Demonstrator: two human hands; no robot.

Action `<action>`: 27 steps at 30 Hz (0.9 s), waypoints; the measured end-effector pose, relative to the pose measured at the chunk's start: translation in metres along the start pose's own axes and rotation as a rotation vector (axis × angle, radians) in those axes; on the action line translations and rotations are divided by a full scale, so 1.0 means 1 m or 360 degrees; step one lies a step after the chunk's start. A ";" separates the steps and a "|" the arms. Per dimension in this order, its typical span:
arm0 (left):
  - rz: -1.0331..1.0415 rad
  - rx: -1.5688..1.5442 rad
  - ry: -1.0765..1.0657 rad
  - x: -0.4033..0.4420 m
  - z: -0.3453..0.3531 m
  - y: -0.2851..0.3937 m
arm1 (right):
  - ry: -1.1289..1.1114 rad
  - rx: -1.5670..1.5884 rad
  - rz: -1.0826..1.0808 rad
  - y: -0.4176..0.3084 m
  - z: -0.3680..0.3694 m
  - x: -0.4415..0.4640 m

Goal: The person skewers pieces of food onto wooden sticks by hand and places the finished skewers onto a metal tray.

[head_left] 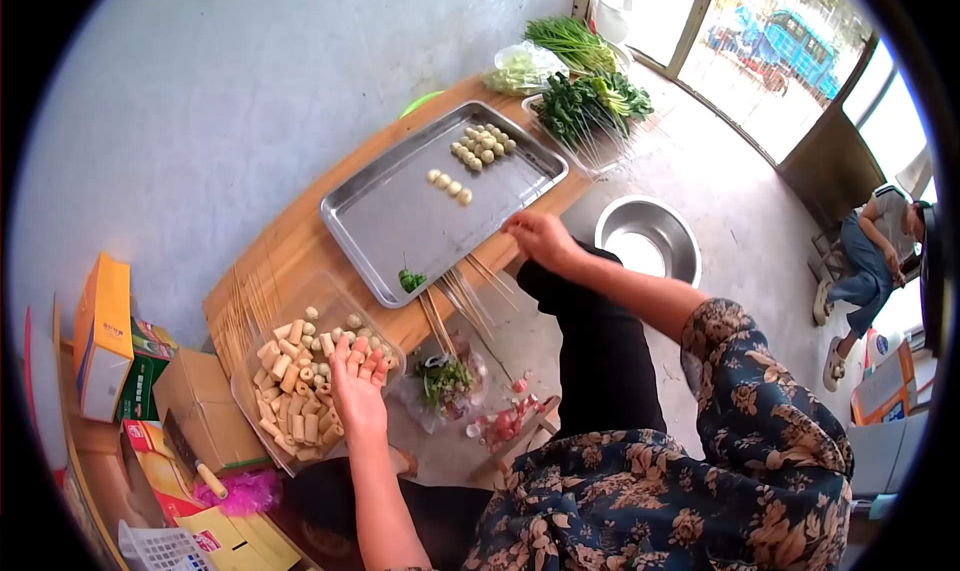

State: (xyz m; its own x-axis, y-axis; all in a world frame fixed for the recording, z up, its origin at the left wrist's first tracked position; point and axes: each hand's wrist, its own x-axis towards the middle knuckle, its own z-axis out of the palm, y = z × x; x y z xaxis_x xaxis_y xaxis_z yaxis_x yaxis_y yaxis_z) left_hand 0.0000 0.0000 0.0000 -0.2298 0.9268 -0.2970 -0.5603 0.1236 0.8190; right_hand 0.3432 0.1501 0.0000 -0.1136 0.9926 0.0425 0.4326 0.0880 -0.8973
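your left hand [360, 391], loosely open and seemingly empty, is over pale rolls [297, 421] in a tub [326, 287]. your right hand [543, 241], fingers bunched, is beside the steel tray [400, 211] on the wooden table [275, 241], its hold unclear; right of it, a basin [645, 241] sits on grey floor [740, 261].

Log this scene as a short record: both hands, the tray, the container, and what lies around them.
Left hand: palm up at the clear container, fingers loosely curled
Right hand: near the edge of the metal tray; whether it holds anything is unclear
Metal tray: on the wooden table; holds pale balls in a cluster and a row of four, plus green leaves
Clear container: tan tube-shaped pieces, more pale balls
Table edge: thin sticks jutting out
Far end: leafy greens
Floor: metal basin
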 end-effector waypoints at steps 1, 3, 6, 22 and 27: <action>0.0004 0.0026 0.0021 -0.004 0.000 0.001 | 0.0026 0.0011 0.0048 0.004 -0.008 0.010; -0.0044 0.0095 0.0084 -0.015 -0.008 0.004 | 0.0138 -0.0159 0.0047 0.025 -0.010 0.025; 0.0031 0.0084 0.0031 0.015 0.006 -0.004 | 0.0359 -0.0403 -0.0052 0.030 -0.050 0.097; -0.0049 0.0194 0.0017 0.010 0.010 -0.007 | 0.0476 -0.1319 -0.0135 0.067 -0.058 0.136; -0.0043 0.0248 -0.0009 0.009 0.009 -0.006 | 0.0334 -0.0789 -0.0391 0.020 -0.035 0.052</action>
State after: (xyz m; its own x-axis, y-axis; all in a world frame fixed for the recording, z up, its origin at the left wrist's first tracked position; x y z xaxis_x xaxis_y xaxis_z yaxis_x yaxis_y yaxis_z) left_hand 0.0087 0.0105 -0.0034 -0.2118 0.9243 -0.3175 -0.4357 0.2015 0.8772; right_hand 0.3768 0.2062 -0.0003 -0.1057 0.9291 0.3544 0.7882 0.2956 -0.5398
